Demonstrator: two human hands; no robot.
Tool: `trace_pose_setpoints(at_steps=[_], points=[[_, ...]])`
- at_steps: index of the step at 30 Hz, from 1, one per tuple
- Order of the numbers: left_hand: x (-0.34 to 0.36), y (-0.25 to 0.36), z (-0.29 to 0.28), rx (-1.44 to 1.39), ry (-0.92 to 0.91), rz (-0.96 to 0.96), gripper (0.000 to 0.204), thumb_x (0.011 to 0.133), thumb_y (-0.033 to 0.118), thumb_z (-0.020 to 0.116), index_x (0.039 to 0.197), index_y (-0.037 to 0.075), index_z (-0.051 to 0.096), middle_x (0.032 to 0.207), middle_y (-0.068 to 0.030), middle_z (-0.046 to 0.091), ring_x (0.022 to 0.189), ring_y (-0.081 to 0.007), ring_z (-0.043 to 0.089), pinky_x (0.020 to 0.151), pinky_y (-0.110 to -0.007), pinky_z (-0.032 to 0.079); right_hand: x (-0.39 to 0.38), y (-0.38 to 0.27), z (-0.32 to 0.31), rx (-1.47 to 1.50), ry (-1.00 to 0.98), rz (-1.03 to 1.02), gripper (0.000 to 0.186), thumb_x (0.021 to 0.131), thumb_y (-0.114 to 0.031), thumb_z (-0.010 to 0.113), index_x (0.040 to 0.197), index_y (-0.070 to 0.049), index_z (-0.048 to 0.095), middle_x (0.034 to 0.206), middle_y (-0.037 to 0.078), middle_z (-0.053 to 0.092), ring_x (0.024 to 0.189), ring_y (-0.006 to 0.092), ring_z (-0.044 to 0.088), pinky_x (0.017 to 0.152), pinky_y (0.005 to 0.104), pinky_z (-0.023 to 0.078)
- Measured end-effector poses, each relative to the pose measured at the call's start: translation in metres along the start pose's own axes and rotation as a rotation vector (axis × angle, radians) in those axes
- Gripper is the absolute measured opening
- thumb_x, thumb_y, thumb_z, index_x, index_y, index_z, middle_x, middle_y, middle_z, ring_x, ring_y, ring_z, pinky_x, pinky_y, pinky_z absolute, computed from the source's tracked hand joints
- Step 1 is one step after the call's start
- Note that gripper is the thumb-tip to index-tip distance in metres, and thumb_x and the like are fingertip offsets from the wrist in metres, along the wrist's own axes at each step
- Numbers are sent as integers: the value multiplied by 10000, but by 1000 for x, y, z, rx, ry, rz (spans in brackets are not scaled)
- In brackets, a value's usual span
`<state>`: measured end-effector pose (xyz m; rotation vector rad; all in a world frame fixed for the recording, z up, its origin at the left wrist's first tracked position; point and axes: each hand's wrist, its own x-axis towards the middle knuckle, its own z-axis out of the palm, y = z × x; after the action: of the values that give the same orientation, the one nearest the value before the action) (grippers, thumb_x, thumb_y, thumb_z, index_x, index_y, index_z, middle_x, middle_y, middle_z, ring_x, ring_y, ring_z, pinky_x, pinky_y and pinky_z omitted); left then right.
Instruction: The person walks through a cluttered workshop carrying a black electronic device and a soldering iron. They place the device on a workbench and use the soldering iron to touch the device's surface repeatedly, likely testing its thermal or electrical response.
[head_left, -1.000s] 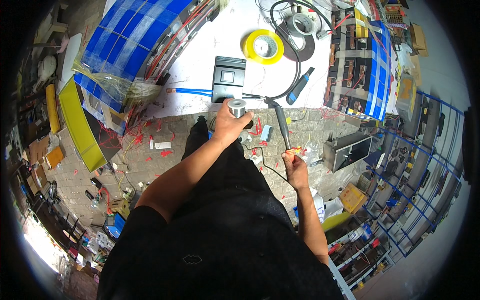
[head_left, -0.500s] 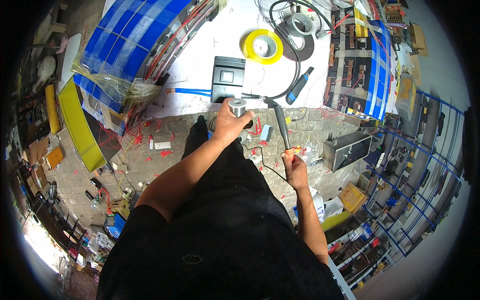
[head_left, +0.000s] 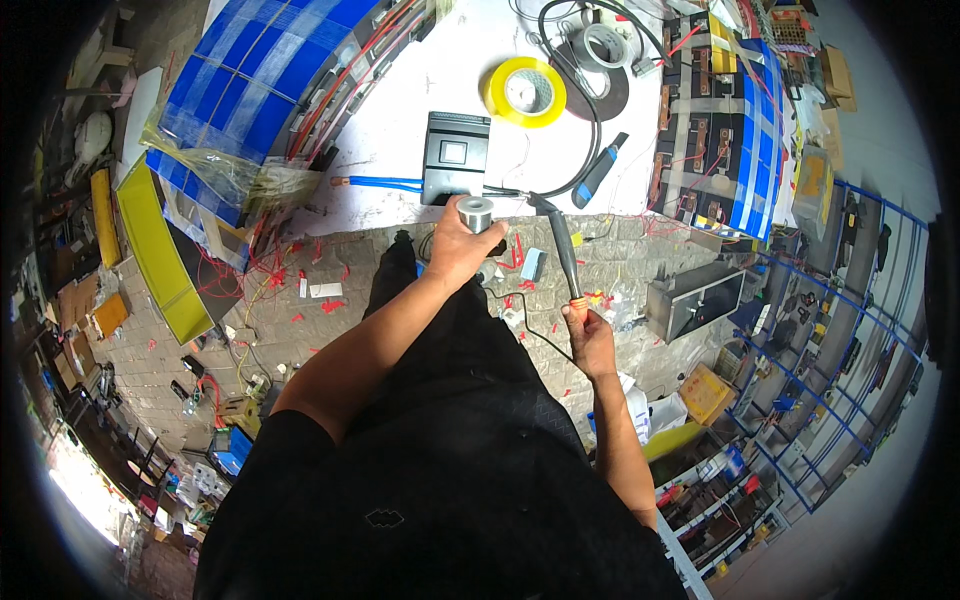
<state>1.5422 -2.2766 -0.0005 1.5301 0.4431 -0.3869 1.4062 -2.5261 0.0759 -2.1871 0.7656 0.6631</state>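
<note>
My left hand [head_left: 460,248] is closed around a spool of solder wire [head_left: 476,212] at the front edge of the white tabletop. In my right hand [head_left: 590,340] is the orange-ended handle of a large soldering iron [head_left: 562,243], lower and to the right. The iron's bent tip reaches up to the bare end of a black cable [head_left: 508,191]; whether they touch, I cannot tell. Just beyond the spool lies a black box-shaped device [head_left: 456,158] with a small square screen. Two thick blue wires [head_left: 385,184] run out from its left side.
On the table are a yellow tape roll [head_left: 525,92], a grey tape roll [head_left: 601,47] and a blue-black utility knife [head_left: 600,172]. Blue-wrapped battery packs stand left [head_left: 245,95] and right [head_left: 758,140]. Red wire scraps litter the brick floor [head_left: 330,340]. A metal-framed box [head_left: 694,302] sits at right.
</note>
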Motion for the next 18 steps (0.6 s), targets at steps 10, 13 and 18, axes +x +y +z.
trace_pose_setpoints(at_steps=[10,13,18], points=[[4,6,6,64,-8,-12,598,799,243,846,1224,-19,516,1094,-119,670,1011,-194,648,921,-326,515,-2,-8,-1,15,-8,4,494,970,-492,685,852,-14,654,634,7,555,595,110,460,569,318,424],[6,4,7,23,-14,13,591,799,237,845,1220,-19,518,1086,-117,669,1003,-195,648,916,-325,515,-1,-6,-1,-5,-6,6,498,970,-496,683,852,-13,655,630,12,555,591,116,463,569,324,428],[7,3,8,24,-15,10,567,802,229,843,1204,-12,524,1072,-113,669,990,-190,648,906,-322,517,0,-4,-2,-29,-9,26,503,971,-500,680,856,-10,657,630,20,564,588,125,472,575,333,436]])
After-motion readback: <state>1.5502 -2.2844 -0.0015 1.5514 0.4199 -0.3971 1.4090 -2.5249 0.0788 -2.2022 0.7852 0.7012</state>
